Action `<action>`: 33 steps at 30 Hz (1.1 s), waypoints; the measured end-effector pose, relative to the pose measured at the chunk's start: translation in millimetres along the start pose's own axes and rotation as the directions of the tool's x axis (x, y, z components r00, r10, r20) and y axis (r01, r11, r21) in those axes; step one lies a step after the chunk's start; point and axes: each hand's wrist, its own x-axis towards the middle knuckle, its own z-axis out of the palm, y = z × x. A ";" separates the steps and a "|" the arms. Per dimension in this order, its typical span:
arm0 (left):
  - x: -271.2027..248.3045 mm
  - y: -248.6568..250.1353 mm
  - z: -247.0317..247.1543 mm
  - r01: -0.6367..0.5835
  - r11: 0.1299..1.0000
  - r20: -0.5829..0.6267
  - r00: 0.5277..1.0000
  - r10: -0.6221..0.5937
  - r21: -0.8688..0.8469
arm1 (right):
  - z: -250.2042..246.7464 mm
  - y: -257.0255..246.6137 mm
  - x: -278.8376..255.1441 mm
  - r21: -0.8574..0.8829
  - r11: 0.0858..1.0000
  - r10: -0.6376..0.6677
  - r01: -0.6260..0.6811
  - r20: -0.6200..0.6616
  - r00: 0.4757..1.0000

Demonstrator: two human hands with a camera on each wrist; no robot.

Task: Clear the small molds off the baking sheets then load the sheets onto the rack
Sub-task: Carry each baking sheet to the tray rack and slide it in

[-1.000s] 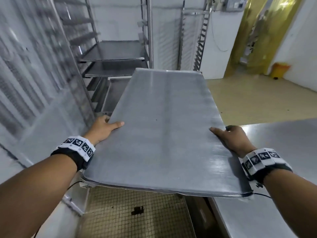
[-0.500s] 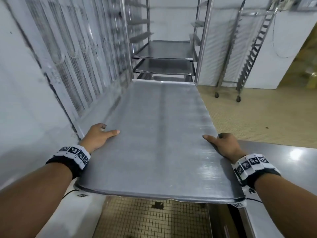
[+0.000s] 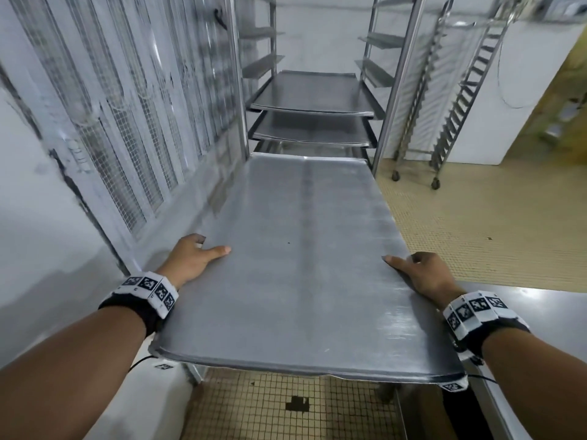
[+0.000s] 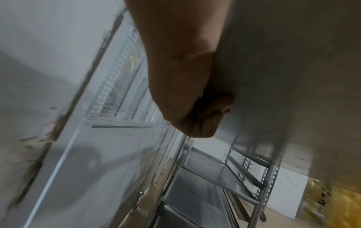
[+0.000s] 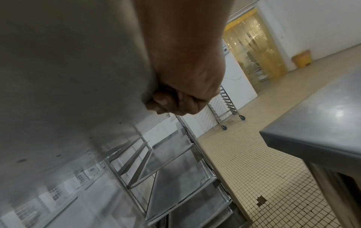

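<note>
I carry a large bare baking sheet [image 3: 305, 268] flat in front of me, held by its two long edges. My left hand [image 3: 193, 258] grips the left edge, thumb on top and fingers curled underneath [image 4: 207, 117]. My right hand [image 3: 422, 274] grips the right edge the same way, its fingers [image 5: 171, 103] curled under the sheet [image 5: 68, 77]. The sheet's far end points at the metal rack [image 3: 397, 90] straight ahead and almost reaches it. Two sheets [image 3: 313, 93] lie on the rack's rails above that far end. No small molds are in view.
A barred, meshed window wall [image 3: 127, 106] runs close along the left. A steel table [image 3: 546, 315] stands at my right. A second empty wheeled rack [image 3: 451, 100] stands farther right against the white wall. Yellow tiled floor [image 3: 476, 223] lies open between them.
I have turned left and stepped toward the rack with the sheet. The rack now sits straight ahead and nearer. Both hands keep the same hold on the sheet.
</note>
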 end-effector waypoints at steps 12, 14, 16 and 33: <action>117.1 -2.4 9.9 0.007 0.998 0.034 0.999 -0.009 0.064 | 41.3 -23.4 81.9 -0.032 0.996 0.079 -0.079 0.018 0.997; 132.8 -2.4 14.4 0.027 0.997 0.040 0.999 -0.030 0.068 | 44.4 -25.5 98.7 -0.033 0.997 0.071 -0.071 0.016 0.997; 151.9 -4.5 18.6 0.026 0.998 0.041 0.999 -0.029 0.052 | 48.0 -25.7 119.5 -0.032 0.997 0.066 -0.066 0.017 0.998; 267.8 19.2 94.7 -0.032 0.998 0.000 0.999 0.032 -0.059 | 56.6 -5.2 304.0 -0.018 1.000 0.022 -0.021 0.074 0.997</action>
